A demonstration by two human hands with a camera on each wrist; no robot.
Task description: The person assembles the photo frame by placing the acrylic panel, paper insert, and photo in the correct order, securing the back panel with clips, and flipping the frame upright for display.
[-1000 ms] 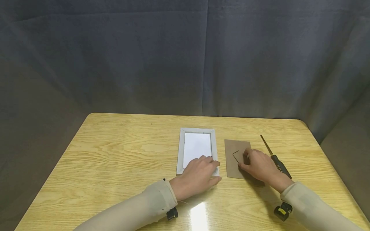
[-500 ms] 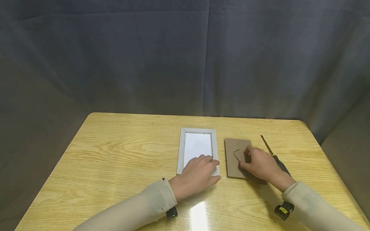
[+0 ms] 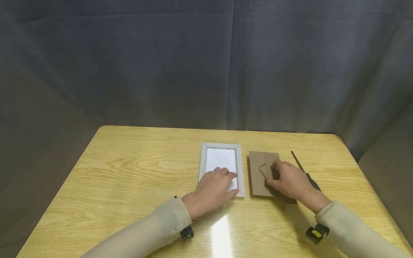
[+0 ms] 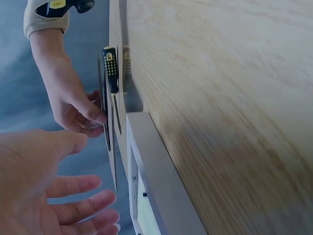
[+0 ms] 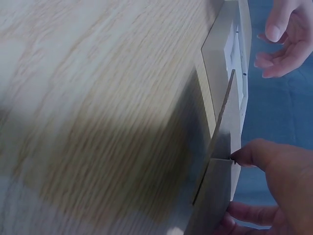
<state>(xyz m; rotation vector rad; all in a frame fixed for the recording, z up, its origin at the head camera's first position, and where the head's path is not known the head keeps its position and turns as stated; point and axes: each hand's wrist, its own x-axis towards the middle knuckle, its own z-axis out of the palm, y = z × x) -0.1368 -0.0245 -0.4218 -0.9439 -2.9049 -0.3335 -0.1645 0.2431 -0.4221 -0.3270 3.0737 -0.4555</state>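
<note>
A white picture frame [image 3: 240,168] lies flat on the table, with a white sheet [image 3: 220,157] inside its opening. My left hand [image 3: 211,188] hovers over the frame's near part, fingers apart and loosely bent, nothing in them. To the right, my right hand [image 3: 290,182] pinches a brown backing board [image 3: 260,157] near its middle, at the cut lines of its stand leg. The right wrist view has the board [image 5: 222,122] raised above the table, its shadow beneath, with the thumb at the slit. Part of the board is hidden behind the right hand.
A screwdriver [image 3: 312,182] with a black and yellow handle lies right of the board, partly behind the right hand. The wooden table [image 3: 145,161] ends at a dark curtain [image 3: 161,71] at the back. Wrist cameras sit on both sleeves.
The backing board has risen off the table in my right hand and shifted slightly away and left. My left hand has drawn up and left from the frame's near right corner.
</note>
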